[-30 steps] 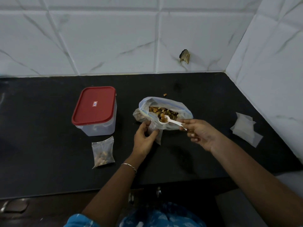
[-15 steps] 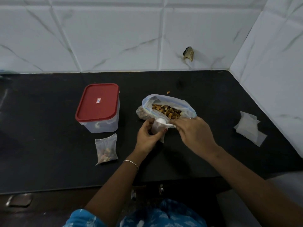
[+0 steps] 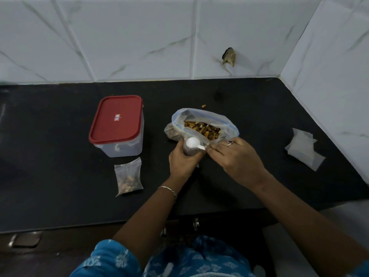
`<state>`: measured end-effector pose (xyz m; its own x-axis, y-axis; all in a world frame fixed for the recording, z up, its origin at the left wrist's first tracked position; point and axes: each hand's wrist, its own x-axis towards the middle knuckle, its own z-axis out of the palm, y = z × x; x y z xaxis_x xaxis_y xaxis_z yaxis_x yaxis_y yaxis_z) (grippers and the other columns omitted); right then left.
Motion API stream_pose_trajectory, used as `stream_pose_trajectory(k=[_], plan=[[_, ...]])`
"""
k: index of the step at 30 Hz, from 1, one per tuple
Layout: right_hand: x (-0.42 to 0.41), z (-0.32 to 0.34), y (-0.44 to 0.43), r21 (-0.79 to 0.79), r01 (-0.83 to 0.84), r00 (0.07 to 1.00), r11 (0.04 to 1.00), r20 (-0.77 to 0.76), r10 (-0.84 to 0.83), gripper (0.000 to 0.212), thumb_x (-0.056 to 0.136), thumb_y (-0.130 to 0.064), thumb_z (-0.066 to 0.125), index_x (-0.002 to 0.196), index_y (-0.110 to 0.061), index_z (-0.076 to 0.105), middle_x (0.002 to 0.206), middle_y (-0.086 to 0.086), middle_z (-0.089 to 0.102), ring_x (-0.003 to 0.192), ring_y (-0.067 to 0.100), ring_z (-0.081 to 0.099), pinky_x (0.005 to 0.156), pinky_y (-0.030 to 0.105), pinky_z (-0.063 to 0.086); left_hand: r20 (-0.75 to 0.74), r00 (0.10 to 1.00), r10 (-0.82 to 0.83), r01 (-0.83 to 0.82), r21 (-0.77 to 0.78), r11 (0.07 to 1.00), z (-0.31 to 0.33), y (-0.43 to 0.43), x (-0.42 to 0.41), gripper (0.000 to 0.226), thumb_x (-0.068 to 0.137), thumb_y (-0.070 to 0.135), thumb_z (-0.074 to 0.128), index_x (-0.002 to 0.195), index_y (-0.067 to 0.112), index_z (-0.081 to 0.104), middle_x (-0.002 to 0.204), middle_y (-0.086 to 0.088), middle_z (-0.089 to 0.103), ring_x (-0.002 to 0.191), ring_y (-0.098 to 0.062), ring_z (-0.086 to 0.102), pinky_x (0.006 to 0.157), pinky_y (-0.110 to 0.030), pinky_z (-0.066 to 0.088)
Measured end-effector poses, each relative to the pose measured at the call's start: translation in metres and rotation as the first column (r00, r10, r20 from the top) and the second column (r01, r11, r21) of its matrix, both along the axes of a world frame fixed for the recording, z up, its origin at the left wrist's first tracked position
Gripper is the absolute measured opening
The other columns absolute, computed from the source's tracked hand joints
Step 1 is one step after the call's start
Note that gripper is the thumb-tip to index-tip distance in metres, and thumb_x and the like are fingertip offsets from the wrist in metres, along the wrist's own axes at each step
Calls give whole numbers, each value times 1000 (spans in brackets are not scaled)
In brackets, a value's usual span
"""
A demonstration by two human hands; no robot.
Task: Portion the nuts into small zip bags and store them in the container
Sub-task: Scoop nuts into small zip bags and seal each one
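A large clear bag of nuts (image 3: 201,127) stands open in the middle of the black counter (image 3: 60,176). In front of it my left hand (image 3: 183,160) grips a small zip bag (image 3: 189,150), mostly hidden by the fingers. My right hand (image 3: 237,158) pinches the handle of a white plastic spoon (image 3: 192,142), whose bowl is turned over the small bag's mouth. A filled small zip bag (image 3: 128,176) lies flat to the left. Behind that one stands the clear container (image 3: 119,144) with its red lid on.
A stack of empty small zip bags (image 3: 303,150) lies at the right, close to the tiled side wall. One loose nut (image 3: 203,106) sits behind the large bag. The tiled back wall has a chipped hole (image 3: 229,56). The counter's front edge runs just below my forearms.
The spoon came out of the large bag with nuts and turned over above the small bag in my left hand. My right hand rolled palm-down. The camera shifted slightly.
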<state>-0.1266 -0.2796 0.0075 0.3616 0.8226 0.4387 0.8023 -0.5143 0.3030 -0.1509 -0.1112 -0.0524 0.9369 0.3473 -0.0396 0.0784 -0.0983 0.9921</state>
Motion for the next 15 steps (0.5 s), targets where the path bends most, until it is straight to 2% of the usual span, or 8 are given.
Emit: stream_pose_trajectory(k=[2,6,9,11,13,15], plan=[[-1,-2,-4,7,-3,999,1000,46,2,24,94,-5,52,111,-10,69,104,5,72,92,18,69,75,32,49,12,1000,0,0,-24,1000,0,0,-1,56,62,47,82,112,32,61,108,11,69,105,-5,64,95,-41,53],[-4,-5,-10,36,16,994,999,105,-19,28,98,-4,46,112,-11,69,106,3,72,88,17,68,74,32,48,18,1000,9,-8,-54,999,3,-1,-2,70,60,50,81,122,24,60,114,8,68,110,-7,62,99,-42,51],[-4,-8,-14,60,15,993,998,116,-22,28,97,-3,46,113,-10,68,105,4,72,86,17,69,73,33,49,25,1000,5,-4,-48,999,4,-1,-3,65,62,48,81,119,27,61,113,9,69,110,-6,62,99,-41,51],[-4,-9,-16,74,20,994,997,109,-28,28,96,-4,48,114,-11,69,105,3,73,86,17,69,74,34,50,32,999,-3,4,-35,999,3,-1,-3,53,67,39,83,115,34,60,112,11,68,109,-4,62,99,-40,51],[-5,-10,-14,126,81,996,989,21,-84,28,92,-8,52,114,-14,69,100,0,74,82,15,69,76,32,46,37,999,-12,13,-32,999,3,-1,-3,48,71,30,83,111,39,59,111,16,68,108,0,62,99,-37,51],[-9,-9,-8,303,236,961,923,-212,-176,25,91,-18,56,112,-19,70,85,-5,73,72,10,65,76,27,41,35,999,-19,20,-38,999,1,0,-1,49,70,31,84,110,43,58,110,20,67,108,3,61,99,-35,51]])
